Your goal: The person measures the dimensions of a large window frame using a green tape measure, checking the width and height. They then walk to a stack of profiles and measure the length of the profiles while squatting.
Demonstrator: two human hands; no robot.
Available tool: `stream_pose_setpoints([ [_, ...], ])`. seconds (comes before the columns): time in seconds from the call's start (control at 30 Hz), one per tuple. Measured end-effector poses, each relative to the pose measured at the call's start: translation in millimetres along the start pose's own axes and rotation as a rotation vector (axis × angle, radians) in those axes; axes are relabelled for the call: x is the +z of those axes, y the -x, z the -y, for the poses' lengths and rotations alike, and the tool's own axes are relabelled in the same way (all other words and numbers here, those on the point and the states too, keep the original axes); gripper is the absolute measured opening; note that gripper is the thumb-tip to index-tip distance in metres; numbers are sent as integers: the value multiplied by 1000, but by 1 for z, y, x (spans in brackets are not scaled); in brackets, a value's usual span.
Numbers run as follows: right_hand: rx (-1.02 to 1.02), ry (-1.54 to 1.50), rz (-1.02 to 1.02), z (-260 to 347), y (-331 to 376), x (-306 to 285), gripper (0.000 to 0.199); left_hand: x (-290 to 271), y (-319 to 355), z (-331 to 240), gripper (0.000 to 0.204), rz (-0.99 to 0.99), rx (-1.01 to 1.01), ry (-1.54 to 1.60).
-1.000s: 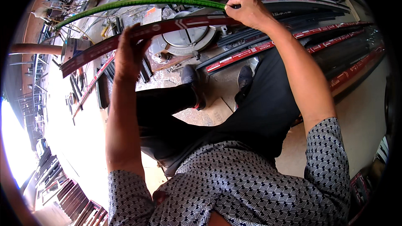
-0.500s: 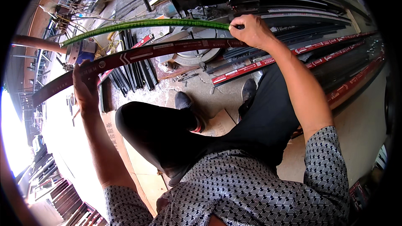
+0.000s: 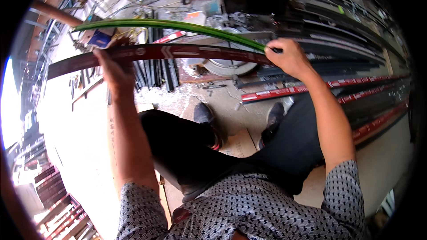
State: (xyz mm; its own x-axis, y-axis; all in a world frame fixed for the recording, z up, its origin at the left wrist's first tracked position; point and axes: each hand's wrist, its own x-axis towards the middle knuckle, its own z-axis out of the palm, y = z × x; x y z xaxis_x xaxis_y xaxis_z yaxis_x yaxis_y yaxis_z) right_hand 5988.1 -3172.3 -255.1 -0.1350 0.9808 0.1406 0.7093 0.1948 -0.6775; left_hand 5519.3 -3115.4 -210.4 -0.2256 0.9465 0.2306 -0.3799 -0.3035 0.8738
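— Head view: where does the red strip [image 3: 178, 53] lie?
— Crosswise before the person, long axis left to right, above the knees.
— Who holds it?
— The left hand [image 3: 113, 69] is closed over its left part; the right hand [image 3: 289, 58] grips its right end, together with the green strip [image 3: 178, 26] arching just above.
— Beyond it?
— A round metal disc [image 3: 229, 66] on the floor.

I hold the long strip [image 3: 178, 53] crosswise before me, my left hand [image 3: 113, 69] leftward, my right hand [image 3: 289, 58] rightward, the thinner strip [image 3: 178, 25] just beyond, my shoes [image 3: 204, 113] below.
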Motion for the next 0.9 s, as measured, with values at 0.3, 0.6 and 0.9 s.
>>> stream_pose_setpoints([
  [0.3, -74, -35, -3, 12, 6, 20, 19, 7, -17, 15, 63, -253, 49, 494],
  [0.6, -76, -100, 67, 29, -1, 34, 18, -7, -29, 6, 64, -434, 61, 555],
  [0.9, -121, -102, 92, 44, -12, 50, 18, -7, -27, 10, 80, -493, 99, 522],
])
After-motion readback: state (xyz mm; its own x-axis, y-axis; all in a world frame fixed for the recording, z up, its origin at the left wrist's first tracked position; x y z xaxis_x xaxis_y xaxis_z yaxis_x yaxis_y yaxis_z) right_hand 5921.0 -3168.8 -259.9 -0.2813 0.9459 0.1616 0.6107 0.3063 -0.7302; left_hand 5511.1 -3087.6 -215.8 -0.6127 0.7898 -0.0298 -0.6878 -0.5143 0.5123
